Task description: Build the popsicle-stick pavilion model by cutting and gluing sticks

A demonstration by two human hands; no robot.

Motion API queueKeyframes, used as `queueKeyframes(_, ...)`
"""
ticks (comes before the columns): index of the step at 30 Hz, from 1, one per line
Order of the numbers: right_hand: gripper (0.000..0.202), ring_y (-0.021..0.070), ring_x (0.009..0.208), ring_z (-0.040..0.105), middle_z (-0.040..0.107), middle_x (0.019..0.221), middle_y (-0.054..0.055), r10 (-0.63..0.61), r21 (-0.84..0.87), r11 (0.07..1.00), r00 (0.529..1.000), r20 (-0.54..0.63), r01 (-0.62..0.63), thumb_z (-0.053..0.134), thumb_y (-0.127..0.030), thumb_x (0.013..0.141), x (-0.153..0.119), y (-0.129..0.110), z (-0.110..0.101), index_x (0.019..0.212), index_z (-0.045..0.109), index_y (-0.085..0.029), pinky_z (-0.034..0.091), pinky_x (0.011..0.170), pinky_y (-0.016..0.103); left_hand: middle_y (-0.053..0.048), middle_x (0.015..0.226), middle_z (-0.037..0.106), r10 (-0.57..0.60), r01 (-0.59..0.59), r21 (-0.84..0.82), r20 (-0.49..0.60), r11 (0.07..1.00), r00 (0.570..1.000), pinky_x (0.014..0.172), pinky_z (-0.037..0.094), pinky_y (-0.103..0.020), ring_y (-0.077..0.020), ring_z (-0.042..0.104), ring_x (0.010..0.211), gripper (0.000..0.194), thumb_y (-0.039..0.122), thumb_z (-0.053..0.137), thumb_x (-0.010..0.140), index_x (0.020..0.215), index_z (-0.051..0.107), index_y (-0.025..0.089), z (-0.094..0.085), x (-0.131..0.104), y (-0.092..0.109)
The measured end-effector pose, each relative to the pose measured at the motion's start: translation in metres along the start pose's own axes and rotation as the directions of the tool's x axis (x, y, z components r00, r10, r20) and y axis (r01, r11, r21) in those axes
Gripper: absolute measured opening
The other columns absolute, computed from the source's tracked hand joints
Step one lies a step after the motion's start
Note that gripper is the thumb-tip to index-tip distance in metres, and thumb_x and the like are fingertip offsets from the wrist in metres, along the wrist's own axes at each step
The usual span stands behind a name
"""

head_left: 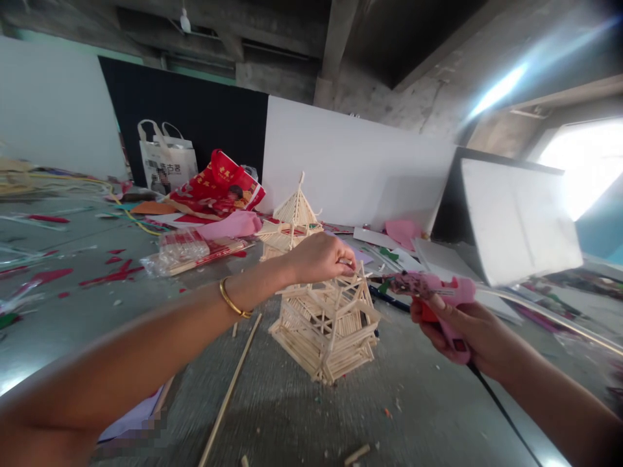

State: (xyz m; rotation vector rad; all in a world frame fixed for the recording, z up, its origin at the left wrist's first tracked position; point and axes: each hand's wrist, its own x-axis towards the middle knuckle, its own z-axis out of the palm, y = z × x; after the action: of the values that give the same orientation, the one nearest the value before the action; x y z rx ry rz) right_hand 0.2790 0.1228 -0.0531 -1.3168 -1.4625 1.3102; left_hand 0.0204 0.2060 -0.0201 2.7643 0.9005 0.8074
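My right hand (450,324) is wrapped round a pink hot glue gun (433,288), its nozzle pointing left at the stick model. A dark cord runs down from its handle. My left hand (324,256) is closed in a pinch at the upper rim of a many-sided model made of wooden sticks (324,331). Between those fingertips shows the pale end of what looks like a short wooden stick (345,261), mostly hidden. Behind my left wrist stands a pointed stick roof section (296,214), partly covered by the hand.
One long wooden stick (231,389) lies on the grey floor left of the model. Behind are a plastic pack of sticks (195,251), a red bag (214,188) and a white tote bag (168,162). A white board (518,220) leans at the right.
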Motion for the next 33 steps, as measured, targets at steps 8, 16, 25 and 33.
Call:
queueKeyframes(8, 0.042, 0.0055, 0.037, 0.036, 0.046, 0.048, -0.001, 0.003, 0.039, 0.999, 1.0, 0.005, -0.003, 0.052, -0.056, 0.076, -0.0021, 0.0009, -0.0013, 0.082, 0.056, -0.015, 0.026, 0.031, 0.015, -0.005, 0.077, 0.07, 0.005, -0.005, 0.011, 0.008, 1.0, 1.0, 0.061, 0.037, -0.026, -0.0131, 0.057, 0.064, 0.021, 0.031, 0.056, 0.074, 0.082, 0.071, 0.019, -0.0011, -0.0003, 0.0013)
queueKeyframes(16, 0.043, 0.0056, 0.036, 0.035, 0.046, 0.048, -0.001, 0.004, 0.026, 1.0, 1.0, -0.001, -0.003, 0.05, -0.057, 0.077, -0.0027, 0.0021, -0.0022, 0.082, 0.056, -0.015, 0.025, 0.031, 0.015, -0.005, 0.08, 0.071, 0.003, -0.003, 0.025, -0.002, 1.0, 1.0, 0.061, 0.038, -0.025, -0.0131, 0.058, 0.067, 0.021, 0.031, 0.056, 0.075, 0.083, 0.071, 0.019, -0.0009, -0.0007, 0.0017)
queueKeyframes(25, 0.043, 0.0061, 0.038, 0.037, 0.046, 0.048, -0.001, 0.012, 0.05, 0.999, 1.0, 0.001, -0.012, 0.055, -0.056, 0.074, -0.0052, 0.0057, 0.0043, 0.08, 0.057, -0.014, 0.027, 0.031, 0.015, -0.003, 0.078, 0.071, -0.01, 0.01, 0.028, -0.002, 1.0, 1.0, 0.06, 0.037, -0.024, -0.0132, 0.059, 0.067, 0.02, 0.031, 0.056, 0.074, 0.083, 0.071, 0.02, -0.0004, -0.0002, 0.002)
queueKeyframes(33, 0.041, 0.0053, 0.037, 0.036, 0.046, 0.048, -0.001, 0.02, 0.07, 0.997, 0.999, 0.024, -0.022, 0.055, -0.056, 0.074, -0.0033, 0.002, 0.0068, 0.079, 0.056, -0.015, 0.027, 0.032, 0.015, -0.004, 0.075, 0.07, -0.005, 0.005, 0.044, 0.001, 0.999, 1.0, 0.06, 0.037, -0.025, -0.0129, 0.058, 0.063, 0.02, 0.029, 0.057, 0.073, 0.082, 0.071, 0.019, -0.0022, -0.0007, 0.0037)
